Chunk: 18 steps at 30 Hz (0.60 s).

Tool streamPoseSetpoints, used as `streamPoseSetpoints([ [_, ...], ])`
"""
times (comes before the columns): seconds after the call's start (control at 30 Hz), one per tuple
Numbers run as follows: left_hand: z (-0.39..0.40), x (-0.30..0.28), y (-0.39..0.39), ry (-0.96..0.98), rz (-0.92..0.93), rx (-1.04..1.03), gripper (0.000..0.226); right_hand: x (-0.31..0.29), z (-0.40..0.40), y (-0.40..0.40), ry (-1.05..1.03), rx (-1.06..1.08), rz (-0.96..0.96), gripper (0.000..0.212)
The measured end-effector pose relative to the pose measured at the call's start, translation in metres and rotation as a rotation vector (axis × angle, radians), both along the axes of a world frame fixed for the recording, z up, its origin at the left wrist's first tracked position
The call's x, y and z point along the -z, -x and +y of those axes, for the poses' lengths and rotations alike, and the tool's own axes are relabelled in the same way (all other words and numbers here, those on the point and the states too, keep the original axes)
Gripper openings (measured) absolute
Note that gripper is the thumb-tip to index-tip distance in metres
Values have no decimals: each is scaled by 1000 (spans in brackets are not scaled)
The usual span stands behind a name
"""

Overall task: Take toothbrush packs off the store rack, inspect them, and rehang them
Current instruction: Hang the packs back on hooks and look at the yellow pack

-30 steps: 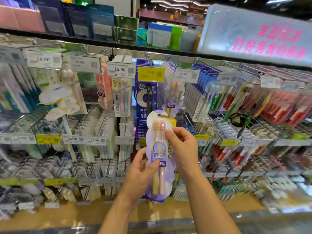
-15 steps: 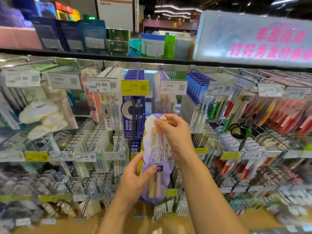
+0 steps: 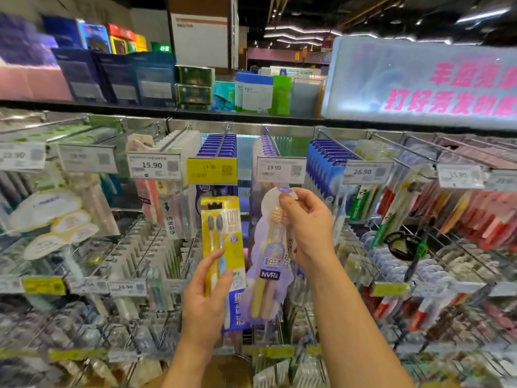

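Left hand: my left hand (image 3: pixel 208 298) is closed around the lower part of a yellow card-backed pack holding two grey-bristled toothbrushes (image 3: pixel 223 242), thumb across the front, fingers behind; the pack stands upright.
Right hand: my right hand (image 3: pixel 306 228) pinches the rounded top of a lilac blister pack with two pale yellow and pink toothbrushes (image 3: pixel 268 273), thumb and forefinger closed on its hang tab, the other fingers curled loosely behind.
Yellow pack position: in front of the dark blue boxed packs (image 3: pixel 216 144), just below the yellow price tag reading 14.90 (image 3: pixel 211 170).
Lilac pack position: just right of the yellow pack, hanging down from my grip, its top just under the white price tag reading 19.90 (image 3: pixel 281 170); whether the tab touches the metal peg (image 3: pixel 272 144) above that tag I cannot tell.
The two packs: side by side, edges close or just touching near the bottom.
Rack: a wire peg rack (image 3: pixel 361 242) filled with rows of hanging toothbrush packs on both sides, much of it blurred.
Above the rack: a dark shelf (image 3: pixel 112 106) with boxed goods, and to the right a white lit sign with pink characters (image 3: pixel 436 85).
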<state>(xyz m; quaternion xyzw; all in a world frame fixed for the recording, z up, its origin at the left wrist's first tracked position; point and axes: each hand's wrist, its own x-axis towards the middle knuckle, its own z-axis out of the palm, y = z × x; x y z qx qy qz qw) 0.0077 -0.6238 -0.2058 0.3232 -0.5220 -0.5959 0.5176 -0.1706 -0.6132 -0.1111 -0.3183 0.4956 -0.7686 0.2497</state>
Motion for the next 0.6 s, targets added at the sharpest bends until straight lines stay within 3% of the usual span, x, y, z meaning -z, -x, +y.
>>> streamPoseSetpoints([
  [0.23,-13,-2,-1,-46,21,2,37,-7,-12,11,91,0,105,22],
  [0.6,-23,-6,10,-22,0,127,40,-14,-29,22,110,16,149,15],
])
